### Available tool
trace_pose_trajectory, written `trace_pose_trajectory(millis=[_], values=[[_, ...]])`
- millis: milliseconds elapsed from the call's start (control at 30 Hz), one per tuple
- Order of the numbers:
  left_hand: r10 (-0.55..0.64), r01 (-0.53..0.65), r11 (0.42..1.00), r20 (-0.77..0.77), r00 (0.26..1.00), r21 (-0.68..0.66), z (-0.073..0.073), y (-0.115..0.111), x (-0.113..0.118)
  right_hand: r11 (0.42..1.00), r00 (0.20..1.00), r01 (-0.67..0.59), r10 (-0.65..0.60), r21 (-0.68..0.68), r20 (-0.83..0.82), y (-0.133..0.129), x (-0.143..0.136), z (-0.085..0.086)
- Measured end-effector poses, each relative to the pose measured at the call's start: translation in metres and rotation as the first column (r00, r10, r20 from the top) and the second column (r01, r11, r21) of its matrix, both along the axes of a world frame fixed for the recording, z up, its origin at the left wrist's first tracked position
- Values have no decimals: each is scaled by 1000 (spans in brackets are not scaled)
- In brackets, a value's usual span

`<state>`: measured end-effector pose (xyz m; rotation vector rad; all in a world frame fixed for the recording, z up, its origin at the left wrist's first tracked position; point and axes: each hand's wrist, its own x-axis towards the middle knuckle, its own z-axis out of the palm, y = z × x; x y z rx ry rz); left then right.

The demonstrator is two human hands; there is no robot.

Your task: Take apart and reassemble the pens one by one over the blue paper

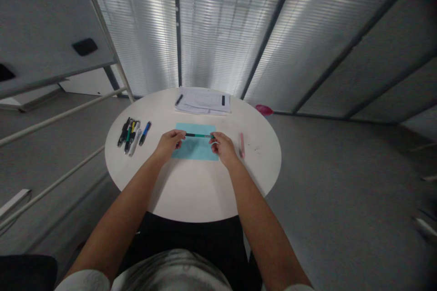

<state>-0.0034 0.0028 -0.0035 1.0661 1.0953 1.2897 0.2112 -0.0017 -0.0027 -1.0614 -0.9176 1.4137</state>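
Note:
A green pen [198, 135] with a black end is stretched level between my two hands. My left hand [170, 143] pinches its black end, and my right hand [222, 145] grips the other end with fingertips closed. Beneath the pen lies a light blue sheet [195, 151], flat on the round white table [198, 195]. To the right of my right hand rests a slim pink object [242, 144], whose kind I cannot make out. Left of my left hand are a blue pen [145, 133] and a cluster of several pens [129, 134].
A stack of papers [204, 101] sits at the table's far edge, with a dark pen [179, 99] on it. Small dark bits lie at the right. A whiteboard frame [119, 68] stands close on the left. Beyond the table is a wall with blinds [218, 32].

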Motion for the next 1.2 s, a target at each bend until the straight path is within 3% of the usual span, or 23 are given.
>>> trace_pose_trajectory(millis=[500,800,1067,1200], values=[[68,-65,997,-82,994,45,-3,2,-1,997,996,-23,17,79,83,0,-1,-3],[92,-89,995,-87,992,39,3,-1,-2,952,973,-55,-17,302,228,3,-4,-9],[67,-66,998,51,996,-23,-1,2,-4,906,972,-60,-42,418,230,-3,-5,-4],[53,-47,998,132,990,-48,4,0,-1,925,978,-73,-6,373,208,-4,-5,-3]])
